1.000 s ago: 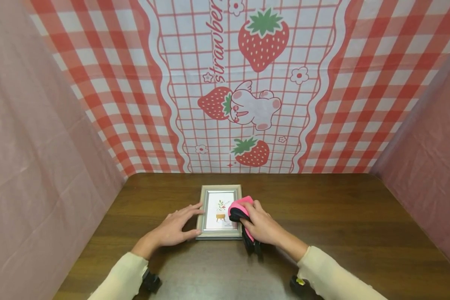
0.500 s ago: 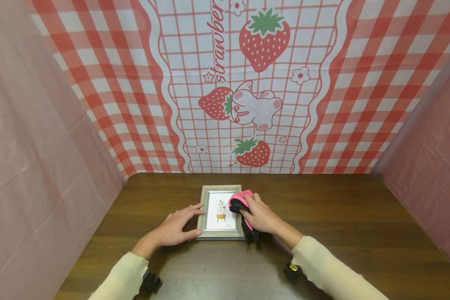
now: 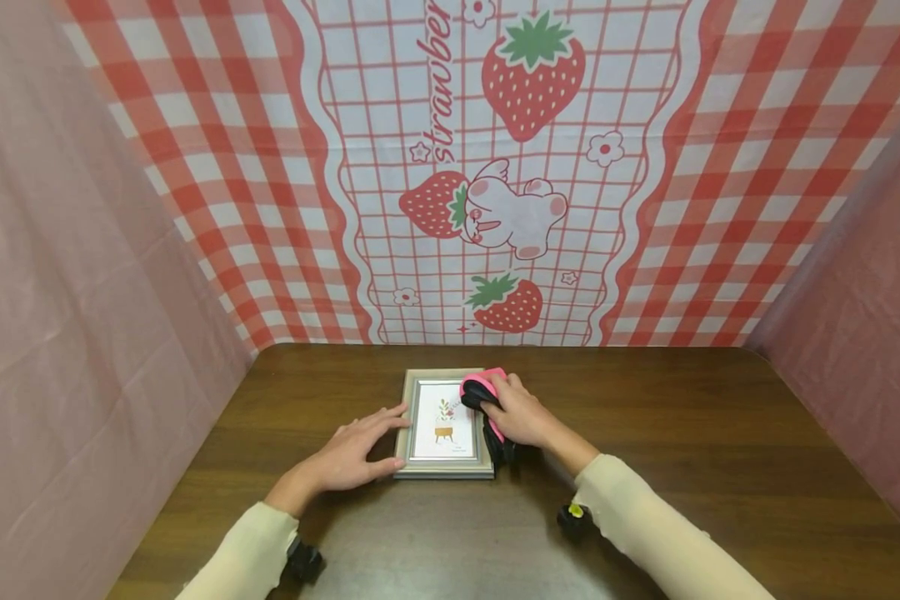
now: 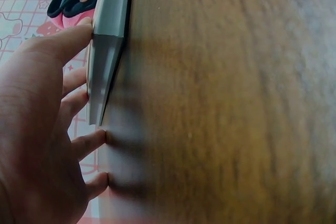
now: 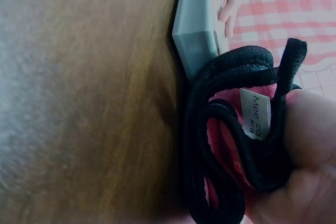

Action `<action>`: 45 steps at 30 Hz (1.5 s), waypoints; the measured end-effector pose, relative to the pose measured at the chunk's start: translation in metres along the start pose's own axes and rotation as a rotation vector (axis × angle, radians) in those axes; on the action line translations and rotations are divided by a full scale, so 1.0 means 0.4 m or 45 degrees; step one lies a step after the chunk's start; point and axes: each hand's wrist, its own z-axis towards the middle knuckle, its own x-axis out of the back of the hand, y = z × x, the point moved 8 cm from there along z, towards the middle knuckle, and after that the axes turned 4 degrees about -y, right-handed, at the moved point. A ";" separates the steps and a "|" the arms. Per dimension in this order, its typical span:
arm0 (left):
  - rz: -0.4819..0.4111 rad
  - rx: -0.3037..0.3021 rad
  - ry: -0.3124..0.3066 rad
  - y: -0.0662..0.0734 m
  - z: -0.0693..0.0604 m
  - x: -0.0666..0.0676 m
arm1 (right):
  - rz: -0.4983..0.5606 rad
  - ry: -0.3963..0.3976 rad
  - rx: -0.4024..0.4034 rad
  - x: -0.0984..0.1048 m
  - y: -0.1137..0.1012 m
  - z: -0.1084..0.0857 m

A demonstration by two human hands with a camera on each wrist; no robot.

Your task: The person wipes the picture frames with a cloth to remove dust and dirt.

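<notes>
Picture frame, one: lies flat on the table, lower middle of the head view, holding one plant print.

Cloth, one: pink, black-edged, folded in a bunch at the right border of the picture frame; one white label shows in the right wrist view.

Hands, two. Left hand: fingers spread wide, thumb and some fingertips touching the left border, grasping nothing. Right hand: fingers curled round the cloth.

Risks, as judged: the picture frame may slide or twist if the right hand pushes harder than the left hand's light touch can brace. The loose black edging may snag a corner and drag it. Should the bunch slip, bare fingertips could smudge the front.

Surroundings: table, one, brown wood. Backdrop, one, checked, three whole strawberries printed on it. Side curtains, two: left curtain, right curtain. Sleeves, two, pale: left sleeve, right sleeve. Wrist cameras, two, black: left camera, right camera.
</notes>
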 end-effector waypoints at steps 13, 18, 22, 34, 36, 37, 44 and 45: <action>0.000 0.008 -0.002 -0.002 0.002 -0.006 | -0.023 -0.039 -0.003 -0.003 0.044 0.052; 0.010 0.017 0.003 -0.011 0.004 -0.009 | -0.015 -0.074 -0.034 -0.001 0.043 0.048; 0.007 0.021 0.003 -0.008 0.004 -0.010 | -0.018 -0.080 -0.057 0.001 0.037 0.039; 0.011 0.022 0.015 -0.010 0.005 -0.006 | -0.030 -0.010 -0.039 0.008 0.020 0.018; 0.013 0.014 0.017 -0.008 0.006 -0.007 | -0.035 -0.014 -0.035 0.007 0.022 0.017; 0.013 0.010 0.018 -0.008 0.006 -0.007 | -0.037 -0.017 -0.035 0.007 0.023 0.016; 0.015 0.003 0.026 -0.008 -0.001 -0.003 | -0.059 -0.043 -0.042 -0.007 0.025 0.004; 0.016 -0.001 0.029 -0.007 -0.001 -0.003 | -0.063 -0.044 -0.043 -0.009 0.024 0.001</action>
